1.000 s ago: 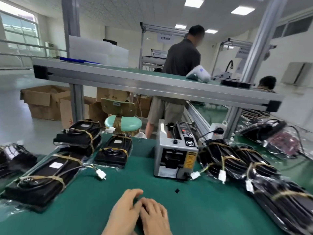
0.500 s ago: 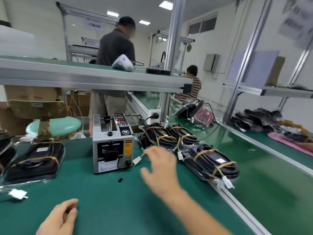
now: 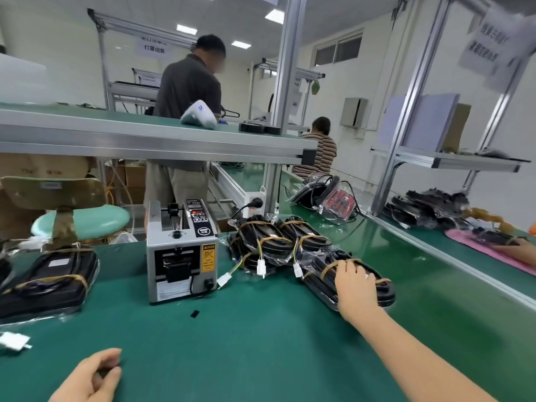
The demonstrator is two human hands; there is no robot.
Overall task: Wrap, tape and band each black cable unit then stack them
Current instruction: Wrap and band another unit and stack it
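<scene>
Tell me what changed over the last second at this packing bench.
The hands, together near the table edge before, parted. The right hand reached out to the right and now rests on the nearest bagged cable unit; a grip is not clear. The left hand stayed low near the table edge. The tape dispenser has not moved.

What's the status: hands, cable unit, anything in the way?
Right hand on nearest bagged cable unit, grip unclear. Left hand loosely curled, apparently empty. Tape dispenser stands left of the pile, not blocking.
</scene>
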